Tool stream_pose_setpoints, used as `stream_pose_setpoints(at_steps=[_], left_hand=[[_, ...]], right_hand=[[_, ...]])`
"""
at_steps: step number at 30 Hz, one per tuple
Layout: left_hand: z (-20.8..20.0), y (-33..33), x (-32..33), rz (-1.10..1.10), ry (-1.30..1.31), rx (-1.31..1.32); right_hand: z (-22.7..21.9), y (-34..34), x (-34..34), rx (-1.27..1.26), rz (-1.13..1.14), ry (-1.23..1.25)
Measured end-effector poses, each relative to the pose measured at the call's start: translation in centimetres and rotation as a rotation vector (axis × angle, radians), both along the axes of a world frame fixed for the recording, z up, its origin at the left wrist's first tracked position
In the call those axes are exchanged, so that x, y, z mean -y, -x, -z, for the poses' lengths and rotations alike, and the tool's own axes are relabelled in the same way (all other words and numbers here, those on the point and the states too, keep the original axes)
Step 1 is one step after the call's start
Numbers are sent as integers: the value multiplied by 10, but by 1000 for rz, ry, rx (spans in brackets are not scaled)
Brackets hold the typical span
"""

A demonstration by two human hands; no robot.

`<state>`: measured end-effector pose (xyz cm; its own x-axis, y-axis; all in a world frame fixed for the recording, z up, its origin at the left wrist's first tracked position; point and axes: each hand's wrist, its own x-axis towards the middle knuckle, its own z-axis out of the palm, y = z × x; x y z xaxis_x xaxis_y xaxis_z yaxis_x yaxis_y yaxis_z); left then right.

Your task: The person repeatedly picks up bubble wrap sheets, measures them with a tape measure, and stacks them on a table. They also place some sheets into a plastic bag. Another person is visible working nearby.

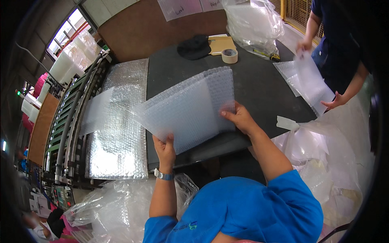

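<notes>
Clear bubble wrap sheets (190,109), looking like a small stack of bags or folded pieces, are held up over the dark table. My left hand (165,152) pinches their lower left edge, thumb in front. On the right side my right hand (239,118) grips the same sheets, its thumb lying on the front face. The stack is tilted and slightly fanned, its far edges spread apart. How many layers there are I cannot tell. Left of it, a silvery bubble-covered surface (121,133) carries a single translucent sheet (97,110).
A co-worker (338,52) handles similar sheets (308,81) at the table's right. A tape roll (229,56), black cap (194,47) and cardboard piece (222,43) lie at the back. Roller machinery (69,121) stands left; plastic bags (117,206) crowd the front, with more (320,150) at right.
</notes>
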<state>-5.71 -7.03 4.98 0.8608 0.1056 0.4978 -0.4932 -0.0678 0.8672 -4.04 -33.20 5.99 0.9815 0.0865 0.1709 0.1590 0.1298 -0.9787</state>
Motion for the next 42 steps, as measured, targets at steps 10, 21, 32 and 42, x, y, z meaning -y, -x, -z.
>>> stream_pose_setpoints(at_steps=[10, 21, 32, 42], left_hand=[[6, -8, -17, -63, 8, -165], [22, -67, -34, -439, -1235, -81], [41, -40, -25, -427, -1377, -203], [47, -42, -29, -370, -1260, -156]], right_hand=[[3, -4, 24, -337, 109, -489], [35, -19, 40, -414, 85, -875], [90, 199, 277, -88, 354, -487], [267, 588, 338, -1276, 1648, -222]])
